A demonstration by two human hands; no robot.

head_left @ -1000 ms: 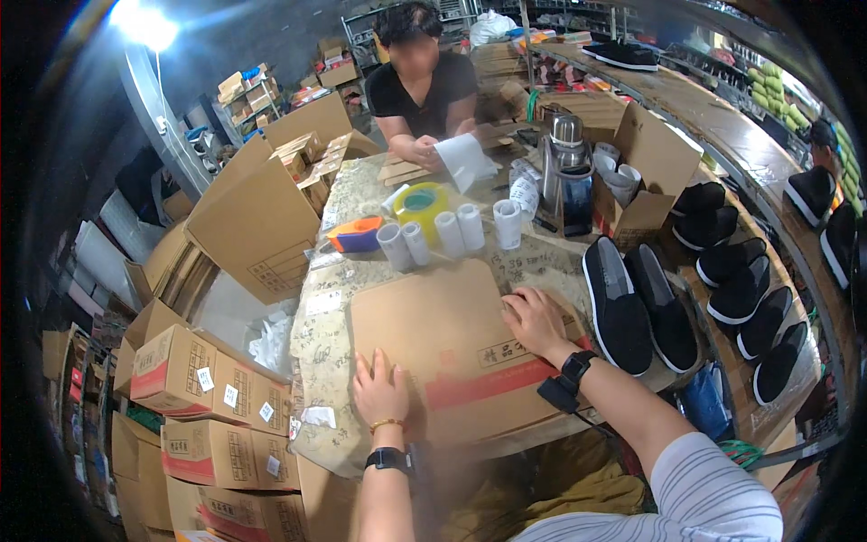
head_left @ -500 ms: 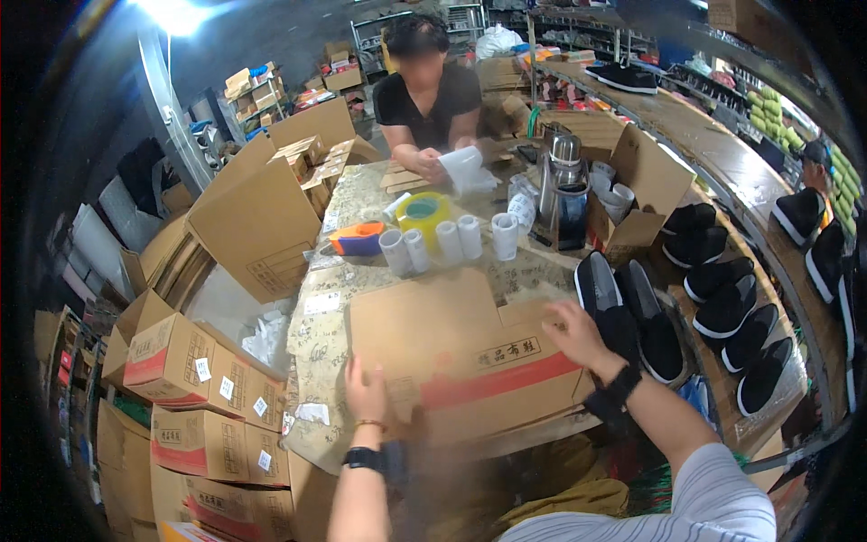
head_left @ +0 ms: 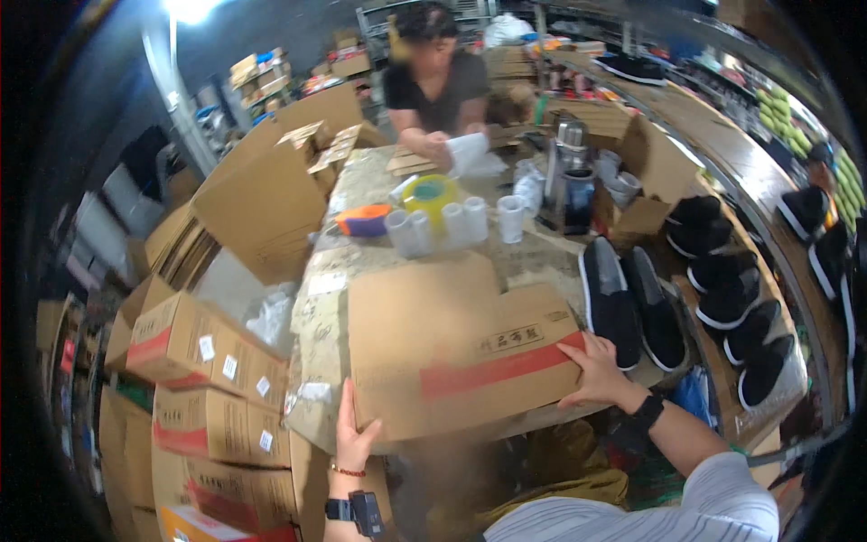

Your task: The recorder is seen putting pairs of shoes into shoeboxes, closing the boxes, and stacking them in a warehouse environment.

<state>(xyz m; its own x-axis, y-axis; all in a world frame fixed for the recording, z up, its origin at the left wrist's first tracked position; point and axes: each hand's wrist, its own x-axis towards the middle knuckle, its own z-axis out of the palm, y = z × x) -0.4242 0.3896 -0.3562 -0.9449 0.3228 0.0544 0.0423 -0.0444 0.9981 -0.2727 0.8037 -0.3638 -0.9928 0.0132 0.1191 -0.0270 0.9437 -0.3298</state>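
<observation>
Head view: at left, stacked cartons [head_left: 237,429] stand beside the table [head_left: 323,316]. Next, the flattened carton [head_left: 424,316] lies on the table before the person; beyond it crowd an orange-and-purple object [head_left: 363,221], a yellow tape roll [head_left: 415,203] and white paper rolls [head_left: 476,219]. Black shoes [head_left: 655,316] stand just beside its right end. The left hand [head_left: 352,443], thumb and fingers spread apart, touches its near left corner. The right hand [head_left: 603,375], fingers splayed, touches its right end; whether it pinches the cardboard is hard to tell, as the view is blurred.
</observation>
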